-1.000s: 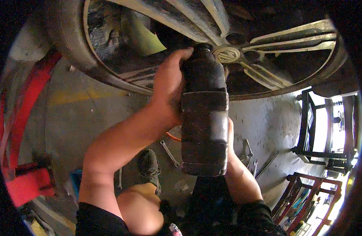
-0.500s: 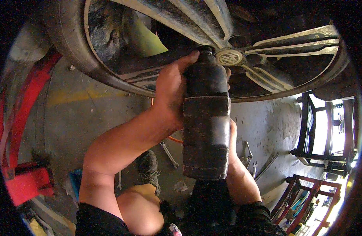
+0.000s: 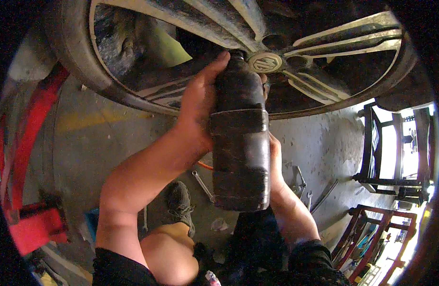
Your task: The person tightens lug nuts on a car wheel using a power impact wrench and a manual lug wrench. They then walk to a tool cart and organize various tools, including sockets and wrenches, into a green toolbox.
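Note:
A dark, worn impact wrench (image 3: 239, 143) is held up between my hands, its nose against the hub area of a car wheel (image 3: 357, 43), beside the round centre cap (image 3: 265, 62). My left hand (image 3: 195, 102) is wrapped along the tool's left side, thumb stretched toward the nose. On the far side, my right hand (image 3: 275, 159) is mostly hidden by the tool's body; its wrist and some fingertips show along the right edge. The tool also covers the fastener at its nose, so I cannot see the socket's fit.
Below on the concrete floor lie a spanner (image 3: 202, 186), more hand tools (image 3: 301, 177) and an orange hose (image 3: 205, 165). A red lift arm (image 3: 36, 128) and red block (image 3: 38, 231) stand left. Dark frames (image 3: 367, 148) and a red rack (image 3: 355, 238) stand right.
Wheel, impact wrench and both hands appear slightly further left and higher in the picture. The tool keeps its place against the wheel, and my grip looks the same.

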Demonstrator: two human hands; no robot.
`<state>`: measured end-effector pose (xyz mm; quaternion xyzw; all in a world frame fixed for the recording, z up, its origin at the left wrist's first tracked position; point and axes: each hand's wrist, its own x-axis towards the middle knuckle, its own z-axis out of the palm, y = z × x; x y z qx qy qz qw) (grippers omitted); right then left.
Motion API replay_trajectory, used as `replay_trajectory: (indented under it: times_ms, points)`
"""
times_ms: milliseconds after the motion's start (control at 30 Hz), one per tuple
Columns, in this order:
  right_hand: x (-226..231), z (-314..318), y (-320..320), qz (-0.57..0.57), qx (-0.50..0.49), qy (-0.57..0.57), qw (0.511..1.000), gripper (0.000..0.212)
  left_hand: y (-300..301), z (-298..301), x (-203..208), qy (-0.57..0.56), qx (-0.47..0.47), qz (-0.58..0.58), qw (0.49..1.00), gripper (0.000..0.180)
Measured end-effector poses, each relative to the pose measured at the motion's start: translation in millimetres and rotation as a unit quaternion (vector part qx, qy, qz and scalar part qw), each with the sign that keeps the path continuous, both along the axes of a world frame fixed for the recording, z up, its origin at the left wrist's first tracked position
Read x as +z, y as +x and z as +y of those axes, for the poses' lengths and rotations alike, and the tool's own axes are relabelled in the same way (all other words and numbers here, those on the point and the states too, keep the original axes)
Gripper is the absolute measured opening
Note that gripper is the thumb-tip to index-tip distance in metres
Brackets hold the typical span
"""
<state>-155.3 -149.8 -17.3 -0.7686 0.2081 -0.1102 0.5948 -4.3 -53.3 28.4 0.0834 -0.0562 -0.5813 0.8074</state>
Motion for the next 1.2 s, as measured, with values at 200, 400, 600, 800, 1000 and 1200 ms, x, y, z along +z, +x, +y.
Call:
replay_trajectory:
  times_ms: [200, 400, 600, 800, 1000, 1200]
  points:
    - [7, -7, 0, -0.097, 0.057, -0.155, 0.982, 0.055, -1, 4, -1, 0.034, 0.033, -0.051, 0.998, 0.045]
    - [24, -7, -16, -0.041, 0.185, -0.294, 0.937, 0.079, 1, 9, -26, -0.012, -0.002, -0.101, 0.995, 0.048]
    - [-20, -36, -62, -0.018, 0.222, -0.262, 0.939, 0.073, -71, -2, -26, 0.195, 0.052, -0.091, 0.975, 0.040]
    - [-98, -69, -141, -0.052, 0.176, -0.154, 0.971, 0.079, -102, -21, -124, 0.419, 0.038, -0.324, 0.847, 0.036]
    - [-181, -120, -281, 0.185, -0.025, 0.011, 0.982, 0.035, -58, 39, -194, 0.526, 0.039, -0.502, 0.685, 0.029]
    - [-222, -159, -394, 0.204, -0.264, 0.103, 0.937, 0.021, 19, 162, -205, 0.527, -0.006, -0.828, 0.189, 0.032]
